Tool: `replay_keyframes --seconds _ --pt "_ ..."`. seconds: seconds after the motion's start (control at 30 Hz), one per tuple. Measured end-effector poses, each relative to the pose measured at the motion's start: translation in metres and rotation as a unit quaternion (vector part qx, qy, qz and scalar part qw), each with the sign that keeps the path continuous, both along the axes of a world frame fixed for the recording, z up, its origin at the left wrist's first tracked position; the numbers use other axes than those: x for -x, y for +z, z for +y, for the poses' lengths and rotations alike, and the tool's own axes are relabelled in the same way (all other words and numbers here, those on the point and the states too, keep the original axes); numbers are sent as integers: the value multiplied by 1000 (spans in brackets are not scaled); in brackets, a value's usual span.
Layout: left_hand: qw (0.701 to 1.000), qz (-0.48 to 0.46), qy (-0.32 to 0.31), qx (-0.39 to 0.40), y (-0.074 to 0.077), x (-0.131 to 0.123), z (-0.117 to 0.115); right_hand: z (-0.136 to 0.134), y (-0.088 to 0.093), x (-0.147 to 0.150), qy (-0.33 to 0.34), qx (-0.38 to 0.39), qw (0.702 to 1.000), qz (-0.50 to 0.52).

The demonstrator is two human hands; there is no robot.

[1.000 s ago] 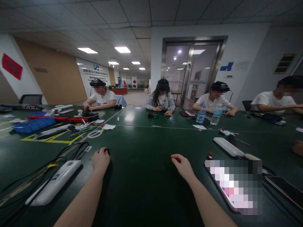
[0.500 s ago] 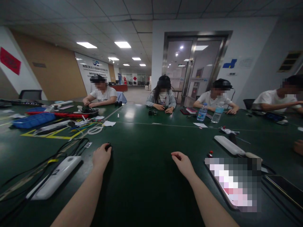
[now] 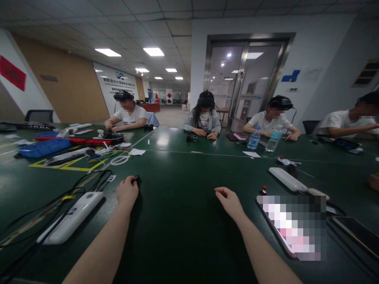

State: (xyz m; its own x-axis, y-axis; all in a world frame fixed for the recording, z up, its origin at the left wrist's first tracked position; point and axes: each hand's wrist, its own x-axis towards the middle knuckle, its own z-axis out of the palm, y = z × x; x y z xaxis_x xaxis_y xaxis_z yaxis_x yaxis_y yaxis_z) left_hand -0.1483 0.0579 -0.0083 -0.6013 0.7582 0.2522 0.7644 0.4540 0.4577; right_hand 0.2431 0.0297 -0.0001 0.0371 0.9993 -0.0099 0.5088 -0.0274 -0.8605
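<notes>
While my left hand [image 3: 127, 192] bends over the green table [image 3: 177, 221], its fingertips close on a small black object [image 3: 137, 178], which peeks out on their far right side. So little of it shows past my fingers that I cannot tell which way its long axis runs or where it points. My right hand [image 3: 229, 202] is well apart from it, palm turned inward, fingers curled and their tips drawn near the thumb; I cannot tell whether anything sits inside that curl.

Just beyond my left hand, to its left, lies a number tag [image 3: 111, 178] among black cables [image 3: 85, 185]. Nearer me, left of my forearm, a white case [image 3: 72, 217] marked 2 lies slantwise, its far end pointing right, with a cable crossing its near end. These crowd the left side of that hand. Farther out are a white coil [image 3: 120, 160], a paper slip [image 3: 137, 152] and a blue tray [image 3: 44, 148].

To the right of my right hand, a blurred-out phone [image 3: 288, 227] lies with its far end leaning left, a red-topped piece [image 3: 263, 190] just beyond it. Past that is a long white block [image 3: 287, 180], slanting the same way. Two water bottles [image 3: 254, 138] stand farther off, and four people sit across from me.
</notes>
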Motion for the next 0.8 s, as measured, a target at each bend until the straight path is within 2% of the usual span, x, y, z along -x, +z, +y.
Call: replay_keyframes --seconds 0.4,0.8 --pt "1000 -12 6 8 1 -2 0 2 -4 0 -4 -2 1000 5" --pt "1000 -26 1 8 3 -2 -1 -1 0 0 -5 3 1000 10"
